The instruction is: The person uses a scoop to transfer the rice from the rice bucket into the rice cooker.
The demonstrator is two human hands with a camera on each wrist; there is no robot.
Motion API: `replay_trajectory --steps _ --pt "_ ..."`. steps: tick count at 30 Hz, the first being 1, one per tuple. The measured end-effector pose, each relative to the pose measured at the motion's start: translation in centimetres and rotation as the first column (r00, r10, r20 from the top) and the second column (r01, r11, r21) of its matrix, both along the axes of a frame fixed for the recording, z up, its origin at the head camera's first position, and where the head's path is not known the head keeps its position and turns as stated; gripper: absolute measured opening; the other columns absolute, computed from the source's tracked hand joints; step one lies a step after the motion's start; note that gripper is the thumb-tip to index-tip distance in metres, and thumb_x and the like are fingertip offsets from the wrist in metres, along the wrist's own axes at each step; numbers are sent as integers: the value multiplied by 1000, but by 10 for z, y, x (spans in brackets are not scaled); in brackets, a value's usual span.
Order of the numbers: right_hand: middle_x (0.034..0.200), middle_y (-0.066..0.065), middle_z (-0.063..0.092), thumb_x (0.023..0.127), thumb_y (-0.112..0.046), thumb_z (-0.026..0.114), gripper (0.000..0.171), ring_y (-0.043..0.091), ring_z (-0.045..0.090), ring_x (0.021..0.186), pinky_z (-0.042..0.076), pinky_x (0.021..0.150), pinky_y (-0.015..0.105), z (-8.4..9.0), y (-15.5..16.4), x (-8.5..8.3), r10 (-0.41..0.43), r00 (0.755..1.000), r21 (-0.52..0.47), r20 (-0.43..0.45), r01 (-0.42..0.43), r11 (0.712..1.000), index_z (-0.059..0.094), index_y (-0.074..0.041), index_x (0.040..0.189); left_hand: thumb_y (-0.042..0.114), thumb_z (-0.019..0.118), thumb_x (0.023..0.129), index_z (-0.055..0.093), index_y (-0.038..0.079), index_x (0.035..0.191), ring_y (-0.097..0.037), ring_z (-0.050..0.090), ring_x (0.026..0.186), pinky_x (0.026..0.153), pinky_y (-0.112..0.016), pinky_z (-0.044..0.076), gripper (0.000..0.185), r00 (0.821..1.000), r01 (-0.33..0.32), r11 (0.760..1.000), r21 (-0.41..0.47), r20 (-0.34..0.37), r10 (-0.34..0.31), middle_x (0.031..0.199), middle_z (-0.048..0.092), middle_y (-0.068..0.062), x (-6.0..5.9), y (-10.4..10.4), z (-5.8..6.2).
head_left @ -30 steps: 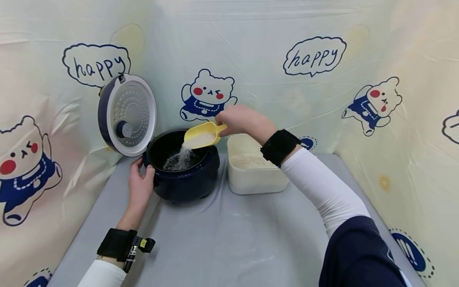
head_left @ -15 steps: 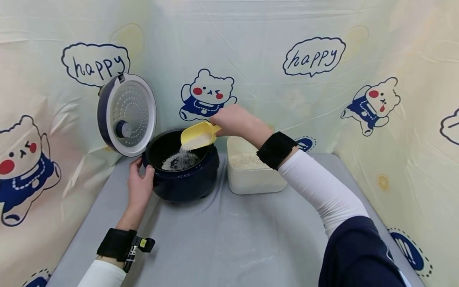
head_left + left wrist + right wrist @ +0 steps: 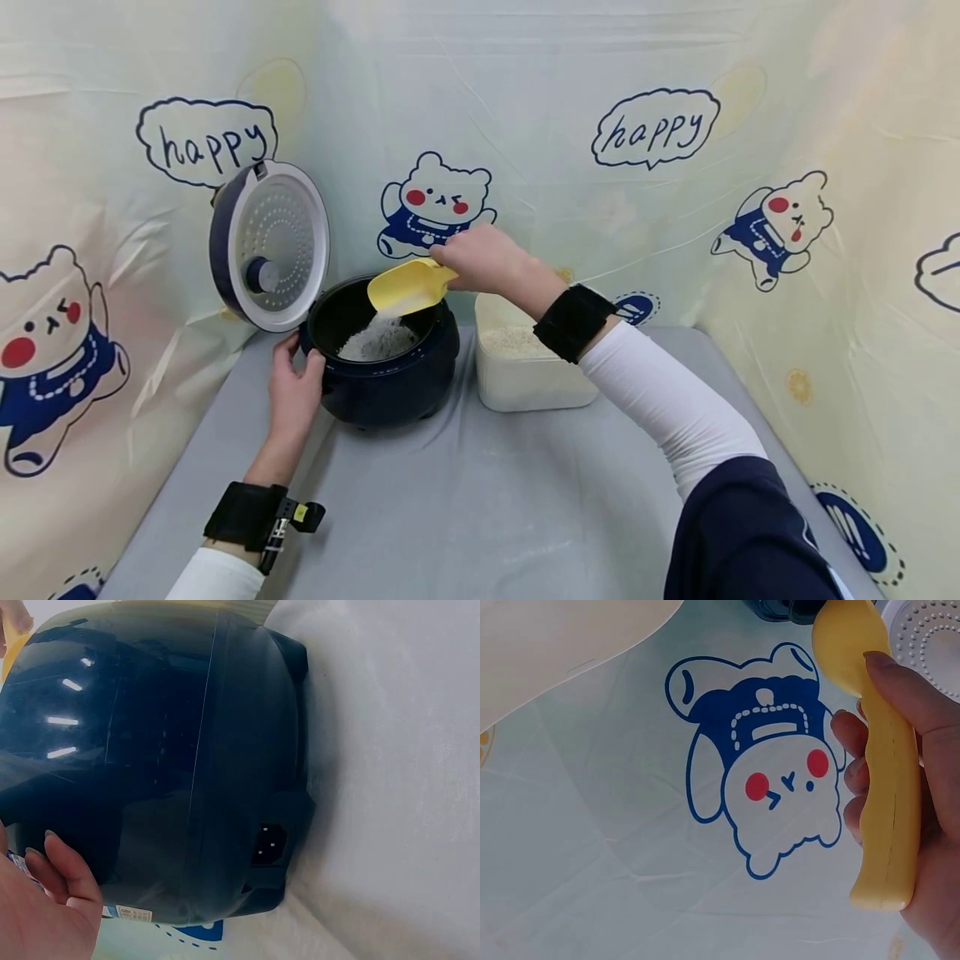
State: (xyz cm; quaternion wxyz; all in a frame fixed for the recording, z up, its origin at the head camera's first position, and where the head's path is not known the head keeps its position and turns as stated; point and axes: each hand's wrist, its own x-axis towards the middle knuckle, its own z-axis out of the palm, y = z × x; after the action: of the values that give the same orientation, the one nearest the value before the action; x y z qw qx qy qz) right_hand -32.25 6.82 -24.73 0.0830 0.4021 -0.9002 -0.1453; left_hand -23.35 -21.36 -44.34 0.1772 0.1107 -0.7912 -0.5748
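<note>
Currently the right hand (image 3: 483, 258) grips the scoop (image 3: 405, 287) by its handle, fingers curled round it, at centre frame in the head view. The scoop is tilted mouth-down over the cooker (image 3: 382, 354), and rice (image 3: 375, 337) lies in a pale heap in the pot. The scoop looks like light, rigid plastic with a smooth surface; the handle, gripped along its length, is the sound hold. Loose grains will likely spill readily if the tilt changes.

The left hand (image 3: 294, 396) holds the cooker's left side, fingers curved against its glossy wall. The lid (image 3: 270, 243) stands open at upper left.

Right of the cooker, just beside it, the tub (image 3: 528, 379) holds more rice.
</note>
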Motion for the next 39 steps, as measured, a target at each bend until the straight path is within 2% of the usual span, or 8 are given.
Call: replay_trajectory --steps 9,15,23,33,36,39 --pt "113 8 72 95 -36 77 43 24 67 97 56 83 32 -1 -1 3 -11 999 -4 -40 11 1000 64 -9 126 32 44 104 40 13 157 -4 48 56 56 -21 43 56 1000 -17 1000 6 5 17 158 44 -5 1 1 0" --pt "117 8 71 95 -35 77 48 24 66 100 56 85 32 -2 -1 1 -9 999 -6 -44 9 1000 60 -9 133 33 43 105 38 13 158 -4 49 57 57 -21 43 57 1000 -14 1000 6 11 14 162 41 -5 1 1 2" --pt "99 5 68 98 -35 73 31 24 59 84 52 78 33 -11 14 -5 -32 995 -112 98 43 993 64 -11 116 34 44 104 39 13 157 -4 49 55 56 -21 43 57 1000 -19 1000 5 1 19 159 44 -6 0 2 4" --pt "91 6 65 103 -32 67 27 23 57 80 46 76 33 -20 56 -7 6 963 -261 270 67 963 69 -7 112 32 45 105 40 13 157 -4 48 55 56 -21 42 56 1000 -16 1000 6 -3 16 158 45 -6 1 2 0" --pt "89 7 63 104 -31 65 26 24 57 79 47 76 34 -20 73 -4 14 952 -301 305 83 950 67 -5 110 33 44 105 40 13 157 -4 49 56 56 -21 43 56 1000 -15 1000 7 -5 15 158 44 -6 1 2 0" --pt "87 6 60 105 -31 64 25 24 56 78 47 74 35 -21 93 1 20 954 -320 299 80 944 64 -5 108 32 44 105 40 14 157 -4 49 57 56 -21 43 56 1000 -16 1000 9 -3 16 159 44 -5 1 2 0"
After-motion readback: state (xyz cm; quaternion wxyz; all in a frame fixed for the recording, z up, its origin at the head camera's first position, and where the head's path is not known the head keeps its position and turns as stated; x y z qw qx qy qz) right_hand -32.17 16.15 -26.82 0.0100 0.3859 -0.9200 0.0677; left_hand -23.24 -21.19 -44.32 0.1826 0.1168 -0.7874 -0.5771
